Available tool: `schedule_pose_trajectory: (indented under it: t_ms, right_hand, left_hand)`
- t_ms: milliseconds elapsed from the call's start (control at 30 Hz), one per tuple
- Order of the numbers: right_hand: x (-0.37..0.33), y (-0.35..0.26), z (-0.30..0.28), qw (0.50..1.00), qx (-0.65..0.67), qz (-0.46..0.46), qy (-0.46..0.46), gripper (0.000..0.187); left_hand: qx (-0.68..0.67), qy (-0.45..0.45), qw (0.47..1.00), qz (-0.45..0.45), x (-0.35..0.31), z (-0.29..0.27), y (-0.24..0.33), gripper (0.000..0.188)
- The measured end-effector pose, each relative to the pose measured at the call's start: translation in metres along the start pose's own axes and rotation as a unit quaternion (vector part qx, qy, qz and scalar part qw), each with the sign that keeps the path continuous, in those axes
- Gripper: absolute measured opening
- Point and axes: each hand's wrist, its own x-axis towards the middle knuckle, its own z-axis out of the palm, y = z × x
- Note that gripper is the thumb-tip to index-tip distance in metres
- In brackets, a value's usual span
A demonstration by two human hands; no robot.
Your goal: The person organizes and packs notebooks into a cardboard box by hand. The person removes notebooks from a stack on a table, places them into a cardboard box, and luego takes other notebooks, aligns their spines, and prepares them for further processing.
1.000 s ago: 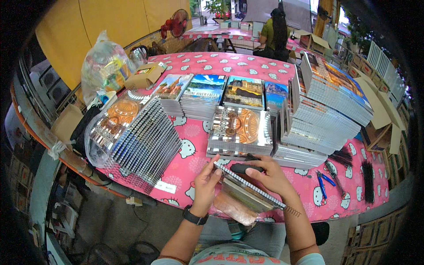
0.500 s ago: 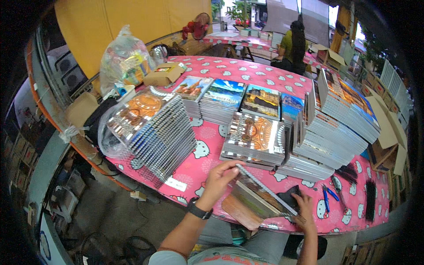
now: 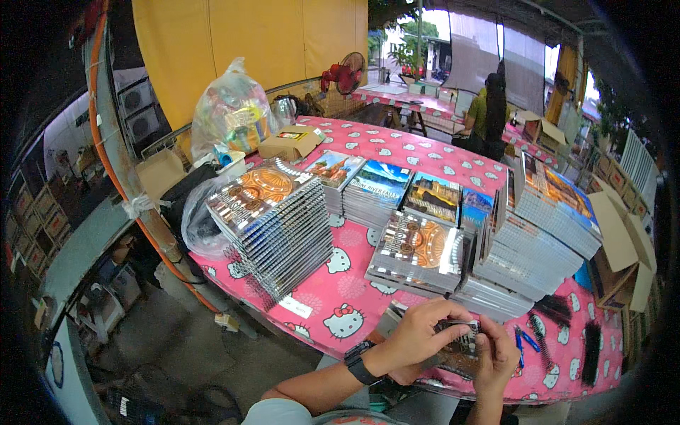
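Note:
Close to the table's front edge, my left hand (image 3: 428, 333) and my right hand (image 3: 496, 355) come together at one end of a spiral-bound notebook (image 3: 459, 363). The fingers of both hands are closed on it, thumbs near each other at its edge. Most of the notebook's brown picture cover is hidden by my hands. Just right of my right hand lie blue-handled pliers (image 3: 528, 340). Behind my hands stands a stack of notebooks (image 3: 419, 244) with an orange-brown dome picture on top.
A tall stack of coil-bound notebooks (image 3: 265, 191) leans at the left. More notebook piles (image 3: 538, 234) stand at the right, beside an open carton (image 3: 616, 248). Black plastic coils (image 3: 591, 354) lie on the pink tablecloth (image 3: 345, 322). A person (image 3: 487, 117) sits at a farther table.
My left hand has moved right along the notebook and now meets my right hand at one end. The notebook has turned from its slanted position. The view has shifted.

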Motion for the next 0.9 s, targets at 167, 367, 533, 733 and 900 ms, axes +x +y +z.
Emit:
schedule_pose_trajectory:
  t_ms: [167,367,533,733,900]
  right_hand:
    - [0.004,-0.009,-0.007,0.999,-0.019,-0.017,-0.024,0.022]
    - [0.009,-0.012,-0.003,0.998,-0.022,-0.039,-0.042,0.016]
    - [0.019,-0.024,-0.004,0.988,-0.088,-0.061,-0.112,0.014]
    - [0.037,-0.053,0.020,0.982,-0.119,-0.109,-0.097,0.009]
    - [0.078,-0.073,0.021,0.992,0.014,-0.079,-0.097,0.014]
  left_hand:
    - [-0.003,0.007,0.996,0.086,0.000,0.004,-0.003,0.014]
    - [-0.019,0.013,0.995,0.097,-0.004,0.004,-0.005,0.012]
    - [-0.031,0.042,0.993,0.105,-0.009,0.000,-0.009,0.014]
    - [0.006,0.071,0.990,0.118,-0.002,-0.026,-0.002,0.021]
    - [0.142,0.199,0.953,0.179,-0.006,-0.079,0.022,0.065]
